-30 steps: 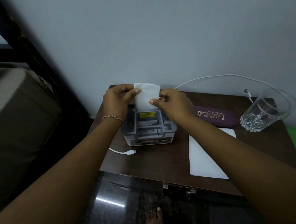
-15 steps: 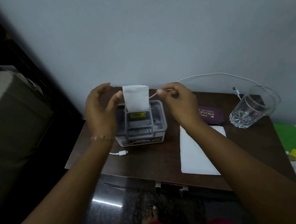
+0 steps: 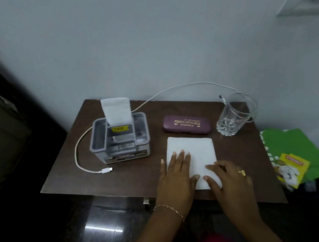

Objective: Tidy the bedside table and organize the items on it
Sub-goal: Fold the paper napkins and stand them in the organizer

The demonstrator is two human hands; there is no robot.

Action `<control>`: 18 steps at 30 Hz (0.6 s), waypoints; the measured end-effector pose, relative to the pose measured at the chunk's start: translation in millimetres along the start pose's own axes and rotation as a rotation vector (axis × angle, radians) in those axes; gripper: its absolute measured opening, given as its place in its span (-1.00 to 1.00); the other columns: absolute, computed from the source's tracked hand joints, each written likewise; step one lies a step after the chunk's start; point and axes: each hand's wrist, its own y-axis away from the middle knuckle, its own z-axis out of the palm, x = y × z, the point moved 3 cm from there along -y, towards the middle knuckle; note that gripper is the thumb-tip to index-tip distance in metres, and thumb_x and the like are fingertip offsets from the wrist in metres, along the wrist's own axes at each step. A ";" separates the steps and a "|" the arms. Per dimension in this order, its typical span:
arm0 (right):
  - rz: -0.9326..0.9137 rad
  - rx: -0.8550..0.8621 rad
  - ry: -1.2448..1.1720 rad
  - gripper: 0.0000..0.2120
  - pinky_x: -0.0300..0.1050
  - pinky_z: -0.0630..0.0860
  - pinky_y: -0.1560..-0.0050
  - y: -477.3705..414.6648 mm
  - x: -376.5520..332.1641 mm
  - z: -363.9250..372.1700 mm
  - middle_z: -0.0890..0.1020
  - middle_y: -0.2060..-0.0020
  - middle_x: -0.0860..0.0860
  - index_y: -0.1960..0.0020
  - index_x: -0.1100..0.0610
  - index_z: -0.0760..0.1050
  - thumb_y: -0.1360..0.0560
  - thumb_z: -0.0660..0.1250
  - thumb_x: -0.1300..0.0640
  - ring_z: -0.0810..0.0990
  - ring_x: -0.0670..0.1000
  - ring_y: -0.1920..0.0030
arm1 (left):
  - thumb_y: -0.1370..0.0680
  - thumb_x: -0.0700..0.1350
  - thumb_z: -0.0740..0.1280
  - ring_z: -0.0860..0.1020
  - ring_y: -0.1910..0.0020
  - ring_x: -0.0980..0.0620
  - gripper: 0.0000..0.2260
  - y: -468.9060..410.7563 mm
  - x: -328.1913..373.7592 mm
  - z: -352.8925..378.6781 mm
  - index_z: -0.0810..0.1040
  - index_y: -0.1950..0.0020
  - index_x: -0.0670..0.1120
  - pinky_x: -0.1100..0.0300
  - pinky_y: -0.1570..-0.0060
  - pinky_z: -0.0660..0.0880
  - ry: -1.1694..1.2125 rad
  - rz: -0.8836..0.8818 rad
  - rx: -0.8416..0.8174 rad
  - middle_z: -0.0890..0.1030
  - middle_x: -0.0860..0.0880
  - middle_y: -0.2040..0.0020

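A flat white tissue (image 3: 195, 152) lies near the front of the dark wooden bedside table (image 3: 136, 175). My left hand (image 3: 177, 174) rests palm down on its left part with fingers spread. My right hand (image 3: 228, 178) touches its front right corner, fingers apart. A grey organizer box (image 3: 120, 140) stands at the left with a folded white tissue (image 3: 116, 111) sticking upright out of it. A purple spectacle case (image 3: 187, 124) lies behind the flat tissue. An empty glass (image 3: 233, 115) stands at the back right.
A white charging cable (image 3: 78, 155) loops around the box and runs along the wall toward the glass; its plug (image 3: 106, 170) lies in front of the box. A green bag (image 3: 292, 149) with a yellow packet (image 3: 292, 168) sits right of the table. A bed frame is at the left.
Both hands let go of the upright tissue in the box and moved right and forward onto the flat tissue. The camera view shifted right.
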 end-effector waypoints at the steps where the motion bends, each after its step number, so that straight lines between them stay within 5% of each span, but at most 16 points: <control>1: -0.004 0.024 -0.030 -0.69 -0.06 0.40 0.05 0.3 0.0 -0.5 0.52 -0.05 -0.16 -0.10 -0.16 0.52 -0.47 0.11 -0.18 0.49 -0.07 -0.07 | -0.48 0.18 0.04 0.44 -0.34 0.01 -0.47 -1.0 -0.3 6.5 0.41 -0.35 -0.03 -0.07 -0.37 0.32 -0.063 -0.023 0.000 0.48 0.01 -0.35; 5: 0.094 0.108 -0.395 -0.78 -0.05 0.46 -0.03 -26.1 9.8 -3.0 0.55 0.03 -0.13 -0.11 -0.06 0.55 -0.52 0.26 -0.06 0.54 -0.08 0.04 | -0.48 0.23 0.03 0.36 -0.39 -0.01 -0.42 3.5 -4.2 26.0 0.33 -0.40 -0.04 0.01 -0.35 -0.02 -0.151 0.008 -0.008 0.43 0.00 -0.39; 7: 0.158 0.112 -0.510 -0.75 -0.15 0.41 0.01 -50.0 15.9 -2.4 0.55 0.01 -0.07 -0.17 0.00 0.54 -0.52 0.29 0.02 0.57 -0.04 0.06 | -0.52 0.22 -0.01 0.24 -0.41 0.01 -0.43 4.8 -7.4 30.5 0.27 -0.44 -0.04 0.00 -0.35 -0.03 -0.195 0.009 -0.002 0.40 -0.01 -0.41; 11: 0.230 0.049 -0.433 -0.72 -0.16 0.33 0.07 -81.6 18.0 2.1 0.53 -0.14 0.01 -0.22 0.00 0.51 -0.54 0.23 0.01 0.55 0.07 -0.07 | -0.59 0.21 -0.19 0.15 -0.43 0.03 -0.44 5.4 -10.1 32.3 0.18 -0.48 -0.03 0.01 -0.35 -0.07 -0.176 -0.005 -0.007 0.35 -0.02 -0.45; 18: 0.224 0.138 -0.375 -0.88 -0.27 0.25 0.34 -82.8 14.2 -1.2 0.58 -0.03 -0.08 0.02 -0.05 0.60 -0.52 0.28 0.06 0.54 -0.03 0.05 | -0.59 0.23 -0.19 0.12 -0.44 0.03 -0.44 3.9 -10.0 35.7 0.14 -0.50 -0.02 0.00 -0.35 -0.08 -0.203 0.010 0.037 0.29 -0.03 -0.47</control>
